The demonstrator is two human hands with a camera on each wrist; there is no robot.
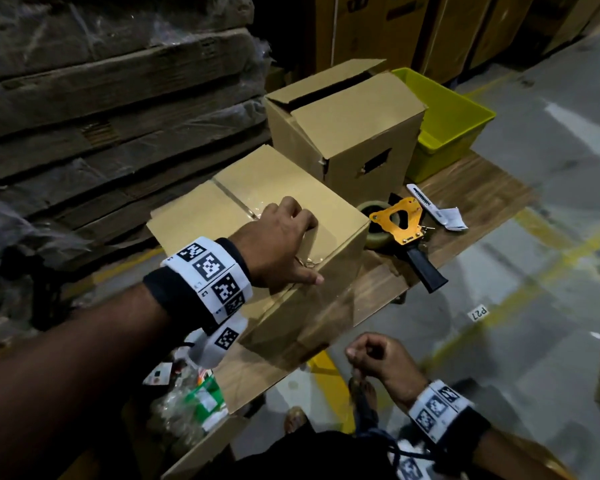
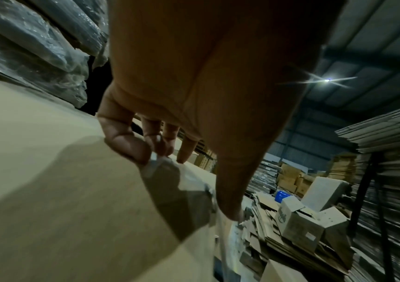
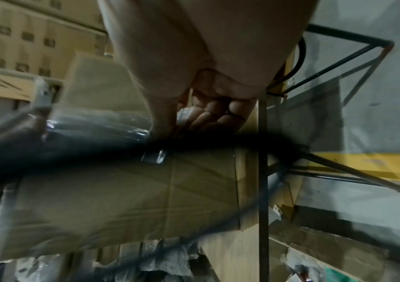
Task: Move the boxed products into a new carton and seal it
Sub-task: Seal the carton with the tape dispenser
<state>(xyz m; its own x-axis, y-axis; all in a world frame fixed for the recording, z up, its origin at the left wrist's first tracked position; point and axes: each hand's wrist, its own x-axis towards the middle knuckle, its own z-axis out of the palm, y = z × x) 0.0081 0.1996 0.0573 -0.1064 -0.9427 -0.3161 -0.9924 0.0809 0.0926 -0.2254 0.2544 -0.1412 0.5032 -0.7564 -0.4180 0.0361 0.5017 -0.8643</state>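
Observation:
A closed brown carton (image 1: 257,188) lies on the wooden table (image 1: 471,192), with clear tape (image 2: 170,171) along its top seam. My left hand (image 1: 284,237) rests on its top near the front edge; bent fingertips (image 2: 146,150) press at a lifted, crumpled end of the tape and the thumb points down the edge. My right hand (image 1: 371,355) hangs below the table edge, curled, pinching a strip of clear tape (image 3: 182,114). A faint clear strip seems to run from the carton's edge toward it. In the right wrist view the carton (image 3: 121,190) fills the lower half.
A second carton (image 1: 354,133) with loose flaps stands behind, a green bin (image 1: 454,123) to its right. An orange tape dispenser (image 1: 399,220) and a white cutter (image 1: 426,202) lie right of the carton. Wrapped cardboard stacks (image 1: 101,98) wall the left. A box of plastic waste (image 1: 187,410) sits below.

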